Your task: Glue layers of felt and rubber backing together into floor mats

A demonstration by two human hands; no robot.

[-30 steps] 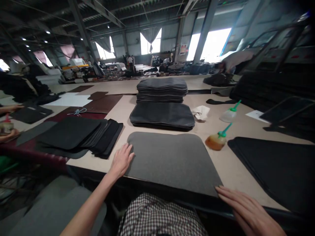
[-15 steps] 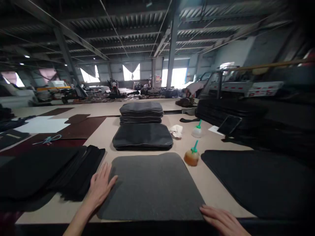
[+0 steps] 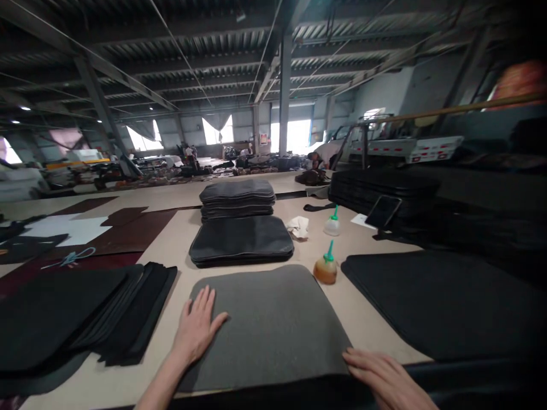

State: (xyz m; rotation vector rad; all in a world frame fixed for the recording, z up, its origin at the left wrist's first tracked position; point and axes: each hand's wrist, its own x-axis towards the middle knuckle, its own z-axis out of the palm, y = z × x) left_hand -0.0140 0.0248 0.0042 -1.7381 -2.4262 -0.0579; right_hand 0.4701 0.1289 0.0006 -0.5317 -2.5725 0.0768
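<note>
A grey, round-cornered mat-like sheet (image 3: 273, 324) lies flat on the table right in front of me. My left hand (image 3: 196, 326) rests flat on its left side, fingers spread and thumb out. At the sheet's front right corner, the outstretched fingertips of my right hand (image 3: 382, 373) touch the edge; that thumb is hidden. Just beyond the sheet sits a stack of black padded panels (image 3: 241, 239), with a stack of grey panels (image 3: 238, 199) behind it. Near the sheet's far right corner stands a squeeze bottle of amber liquid (image 3: 326, 270) with a green nozzle.
Fanned black sheets (image 3: 102, 313) lie left, and a dark pile (image 3: 431, 296) lies right. A clear bottle (image 3: 332, 226), crumpled cloth (image 3: 298, 228) and phone (image 3: 383, 212) sit farther back on the beige table (image 3: 171, 304). A person (image 3: 327, 152) bends over beyond the table.
My left hand has shifted right, from the sheet's left edge onto its surface. My right hand stays at the front right corner. The whole view has moved slightly.
</note>
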